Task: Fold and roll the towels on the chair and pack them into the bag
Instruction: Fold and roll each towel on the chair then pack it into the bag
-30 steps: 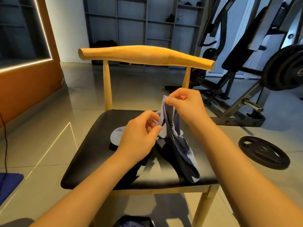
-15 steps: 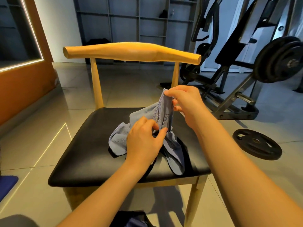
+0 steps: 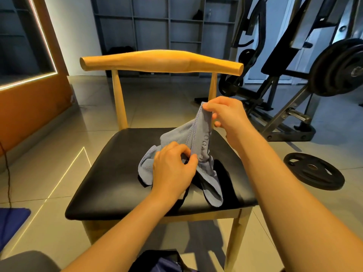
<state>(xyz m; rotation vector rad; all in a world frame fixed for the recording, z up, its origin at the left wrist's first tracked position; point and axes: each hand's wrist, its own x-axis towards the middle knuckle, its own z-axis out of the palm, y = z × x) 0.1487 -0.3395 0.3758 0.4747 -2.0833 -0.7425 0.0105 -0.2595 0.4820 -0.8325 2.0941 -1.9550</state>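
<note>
A grey-blue towel [image 3: 198,134] lies crumpled on the black seat of a wooden chair [image 3: 110,173]. My right hand [image 3: 227,114] pinches its top corner and lifts it above the seat. My left hand [image 3: 172,167] pinches the towel's stitched edge lower down, near the seat. A dark cloth [image 3: 222,173] lies under the towel, mostly hidden. The dark bag [image 3: 159,262] shows partly at the bottom edge, below the chair's front.
The chair's curved wooden backrest [image 3: 161,61] stands behind the towel. A weight plate [image 3: 314,173] lies on the tiled floor to the right, with a gym machine [image 3: 294,75] behind it. A blue mat [image 3: 11,222] is at the lower left.
My left hand has slid lower along the towel's edge toward the seat. My right hand keeps the corner raised. More of the towel has spread out to the left.
</note>
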